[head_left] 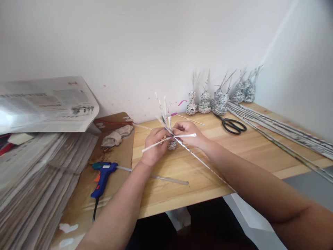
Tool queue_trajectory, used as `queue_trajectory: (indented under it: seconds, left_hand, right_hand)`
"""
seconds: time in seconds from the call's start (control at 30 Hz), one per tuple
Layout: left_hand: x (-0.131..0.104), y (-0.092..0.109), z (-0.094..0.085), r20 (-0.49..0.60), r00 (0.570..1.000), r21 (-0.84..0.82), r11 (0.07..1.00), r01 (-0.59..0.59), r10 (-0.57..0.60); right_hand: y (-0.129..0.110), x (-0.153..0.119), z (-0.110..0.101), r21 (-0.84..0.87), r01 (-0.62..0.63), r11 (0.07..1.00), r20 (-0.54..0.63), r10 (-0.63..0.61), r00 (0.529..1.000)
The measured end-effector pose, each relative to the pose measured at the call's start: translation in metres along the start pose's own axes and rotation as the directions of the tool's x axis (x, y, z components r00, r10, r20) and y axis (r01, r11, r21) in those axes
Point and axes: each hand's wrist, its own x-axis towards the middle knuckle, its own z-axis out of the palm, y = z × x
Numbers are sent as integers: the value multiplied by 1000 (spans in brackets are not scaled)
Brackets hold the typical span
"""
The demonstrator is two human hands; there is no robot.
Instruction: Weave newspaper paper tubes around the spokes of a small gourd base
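My left hand (155,146) is closed around the left side of a small woven newspaper piece (172,144). From the other side my right hand (189,132) grips the same piece, its fingers bent near the top. Rolled paper strips fan out of it upward and sideways. One long paper strip (201,160) slants down toward my right forearm. Most of the woven body is hidden behind my fingers, so I cannot make out its full shape.
Several woven newspaper figures (204,103) stand along the wall. Black-handled scissors (234,125) and long paper tubes (283,130) lie right. Left are a blue glue gun (103,180) on cardboard, a crumpled cloth (117,136) and stacked newspapers (44,184). A glue stick (170,179) lies nearer me.
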Motion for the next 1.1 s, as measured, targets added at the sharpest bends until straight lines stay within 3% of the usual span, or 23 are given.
queue_trajectory:
  seconds: [0.17, 0.37, 0.5, 0.63, 0.87, 1.0, 1.1]
  left_hand:
    - [0, -7, -1, -83, 996, 69, 998, -7, 12]
    - [-1, -14, 3, -41, 986, -171, 973, 154, -163]
    - [-2, -18, 7, 23, 949, -365, 881, 300, -314]
    - [-1, -17, 11, 32, 918, -458, 810, 365, -395]
    - [2, -13, 6, 64, 917, -493, 786, 373, -394]
    - [5, -19, -1, 174, 918, -595, 705, 387, -357]
    - [6, -24, -3, 198, 907, -635, 657, 407, -372]
  right_hand:
    - [-14, -4, -8, -63, -23, 998, 122, 30, 992]
    - [-16, -3, -11, 11, -49, 999, 162, 47, 986]
    - [-6, -1, -6, 124, -97, 988, 110, 83, 990]
    - [-3, 1, -1, 151, -69, 986, 59, 61, 996]
    - [4, 2, 5, 172, -4, 985, 54, -6, 999]
    - [10, 3, 5, 214, -18, 977, 46, 8, 999]
    - [12, 5, 3, 212, -3, 977, 43, -7, 999]
